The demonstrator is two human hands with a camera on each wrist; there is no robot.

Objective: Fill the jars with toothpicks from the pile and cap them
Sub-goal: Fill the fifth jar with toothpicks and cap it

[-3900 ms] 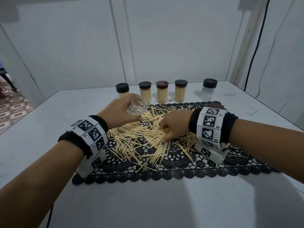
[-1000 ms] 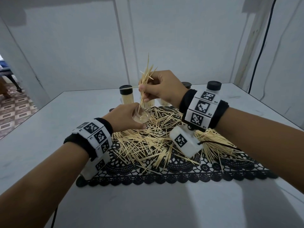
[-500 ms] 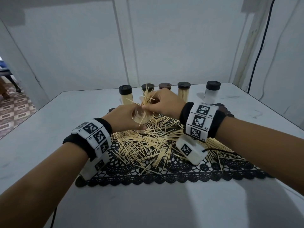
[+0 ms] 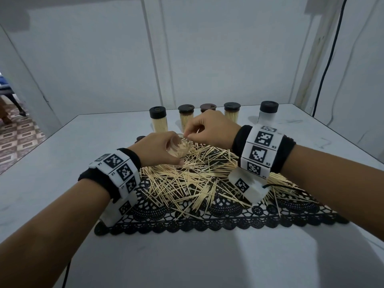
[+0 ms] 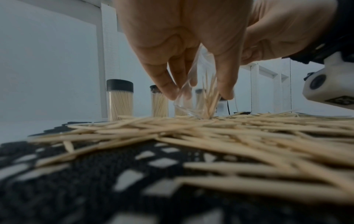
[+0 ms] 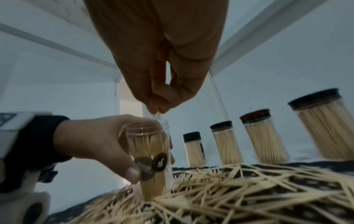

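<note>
The tilted open jar is gripped by the left hand; directly above its mouth, the right hand is pinched on toothpicks.

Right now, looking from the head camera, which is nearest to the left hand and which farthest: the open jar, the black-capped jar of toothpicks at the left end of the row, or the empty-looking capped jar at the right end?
1. Open jar: gripped in the left hand.
2. Left-end capped jar: just behind the hand.
3. Right-end capped jar: far right, beyond the right hand.
</note>
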